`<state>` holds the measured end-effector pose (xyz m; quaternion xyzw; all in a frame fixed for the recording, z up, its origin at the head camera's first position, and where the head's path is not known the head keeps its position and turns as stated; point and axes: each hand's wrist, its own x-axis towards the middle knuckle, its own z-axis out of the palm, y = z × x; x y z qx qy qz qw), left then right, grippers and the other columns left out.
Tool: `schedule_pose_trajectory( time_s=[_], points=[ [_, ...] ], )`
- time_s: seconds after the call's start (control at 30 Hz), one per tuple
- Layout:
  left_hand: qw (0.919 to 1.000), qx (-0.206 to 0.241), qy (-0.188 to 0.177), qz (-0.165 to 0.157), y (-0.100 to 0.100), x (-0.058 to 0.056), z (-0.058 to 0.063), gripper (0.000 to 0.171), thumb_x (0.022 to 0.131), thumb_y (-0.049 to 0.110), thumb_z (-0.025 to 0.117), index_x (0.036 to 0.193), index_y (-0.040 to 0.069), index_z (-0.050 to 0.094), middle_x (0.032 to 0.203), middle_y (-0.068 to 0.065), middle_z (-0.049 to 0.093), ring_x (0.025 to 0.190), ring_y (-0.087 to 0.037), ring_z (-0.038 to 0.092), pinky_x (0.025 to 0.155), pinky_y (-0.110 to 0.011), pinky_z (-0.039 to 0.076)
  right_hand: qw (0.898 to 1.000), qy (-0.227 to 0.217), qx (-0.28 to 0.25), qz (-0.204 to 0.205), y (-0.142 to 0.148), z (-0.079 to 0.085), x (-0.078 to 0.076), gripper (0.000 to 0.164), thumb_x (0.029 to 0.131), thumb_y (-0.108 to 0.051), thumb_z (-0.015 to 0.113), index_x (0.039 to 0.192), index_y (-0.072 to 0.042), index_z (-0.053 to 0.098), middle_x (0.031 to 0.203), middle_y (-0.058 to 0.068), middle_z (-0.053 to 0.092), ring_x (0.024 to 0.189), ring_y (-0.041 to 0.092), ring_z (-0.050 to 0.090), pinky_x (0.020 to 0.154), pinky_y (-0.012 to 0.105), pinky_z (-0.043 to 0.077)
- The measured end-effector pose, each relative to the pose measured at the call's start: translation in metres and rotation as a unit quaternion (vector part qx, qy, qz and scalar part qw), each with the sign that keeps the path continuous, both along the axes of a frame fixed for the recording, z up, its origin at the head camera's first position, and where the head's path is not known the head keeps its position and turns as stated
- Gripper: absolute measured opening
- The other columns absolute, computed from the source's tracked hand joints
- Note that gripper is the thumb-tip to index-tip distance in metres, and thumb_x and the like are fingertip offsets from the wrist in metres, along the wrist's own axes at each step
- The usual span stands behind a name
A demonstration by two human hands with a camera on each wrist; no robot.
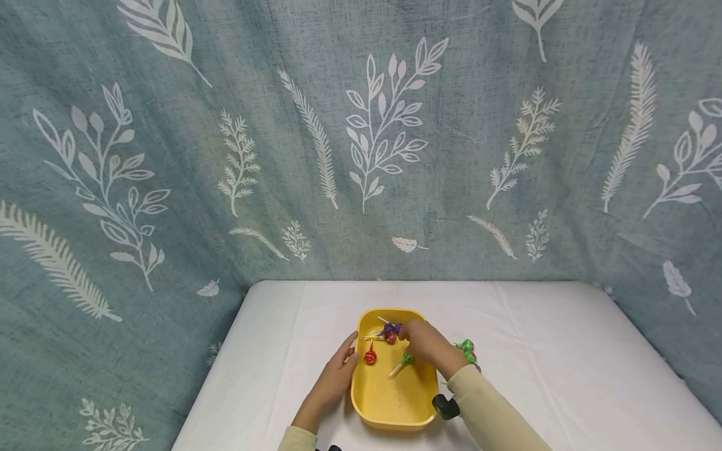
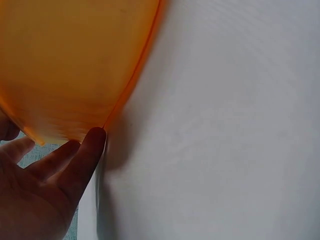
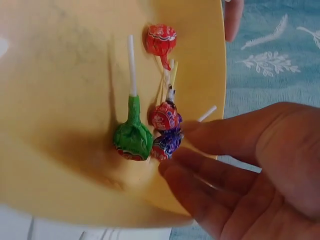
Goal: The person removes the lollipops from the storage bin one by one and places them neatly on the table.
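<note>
A yellow tray (image 1: 393, 423) holds several wrapped lollipops. My left hand (image 1: 338, 371) rests on its left side, fairly straight fingers (image 2: 90, 150) pressing the outer wall. Over the far right part of the tray is my right hand (image 1: 424, 341). Its thumb and fingers are parted, tips right beside a purple lollipop (image 3: 167, 142). A red-wrapped lollipop (image 3: 165, 116) lies against the purple one. Closer to the tray's middle lies a green lollipop (image 3: 133, 137) with a white stick. Another red lollipop (image 1: 370, 357) is near the left wall.
Outside the tray, more green lollipops (image 1: 465, 346) lie on the white-covered table (image 1: 564, 376), partly hidden behind my right forearm. A black wrist device (image 1: 445, 407) is on that forearm. Behind the table hangs a blue-green curtain (image 1: 451, 156) with white leaf patterns.
</note>
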<state>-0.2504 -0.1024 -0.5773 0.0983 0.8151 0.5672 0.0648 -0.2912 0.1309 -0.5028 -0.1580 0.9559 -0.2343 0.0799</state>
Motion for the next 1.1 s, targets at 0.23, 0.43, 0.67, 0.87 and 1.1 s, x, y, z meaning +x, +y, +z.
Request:
schedule_pose_trajectory(
  time_s=[0.23,0.43,0.67,0.87,1.1],
  points=[
    [1.0000,-0.004,-0.002,0.004,0.000,-0.001,-0.001,0.052,0.109,0.022,0.044,0.159,0.018,0.035,0.144,-0.029,0.050,0.130,-0.044,0.051,0.109,-0.061,0.038,0.999,-0.009,0.044,0.017,-0.006,0.001,0.001,0.019,0.088,0.010,0.067,0.104,0.003,0.075,0.103,0.015,0.072,0.097,0.033,0.067,0.087,0.047,0.057],
    [1.0000,-0.001,-0.007,0.005,0.000,0.000,-0.001,0.052,0.109,0.023,0.044,0.159,0.017,0.035,0.145,-0.031,0.047,0.130,-0.046,0.050,0.109,-0.061,0.038,0.994,0.008,0.107,0.037,-0.014,-0.006,-0.004,0.011,0.091,0.002,0.068,0.082,-0.004,0.070,0.080,0.006,0.066,0.072,0.020,0.059,0.069,0.038,0.056],
    [1.0000,0.002,0.000,-0.002,0.002,-0.001,0.001,0.051,0.109,0.021,0.043,0.160,0.016,0.035,0.144,-0.029,0.050,0.127,-0.043,0.054,0.107,-0.059,0.042,0.989,-0.003,0.144,0.021,-0.018,-0.009,-0.008,0.016,0.100,-0.004,0.056,0.090,-0.004,0.068,0.084,0.010,0.065,0.071,0.020,0.058,0.068,0.040,0.056],
    [0.9999,0.001,0.013,-0.004,0.001,-0.001,0.001,0.051,0.109,0.020,0.044,0.159,0.015,0.036,0.143,-0.032,0.049,0.127,-0.045,0.054,0.107,-0.060,0.041,0.993,0.000,0.113,0.028,-0.016,-0.007,-0.007,0.016,0.095,0.000,0.062,0.081,-0.006,0.068,0.078,0.007,0.063,0.067,0.019,0.053,0.066,0.037,0.054],
    [0.9998,0.012,0.015,-0.003,0.001,0.001,0.000,0.052,0.108,0.019,0.046,0.158,0.014,0.036,0.143,-0.032,0.049,0.126,-0.045,0.054,0.105,-0.060,0.043,0.998,-0.009,0.053,0.021,-0.012,0.005,-0.002,0.013,0.083,0.005,0.072,0.088,-0.007,0.074,0.084,0.002,0.066,0.074,0.018,0.055,0.073,0.038,0.054]
  ],
)
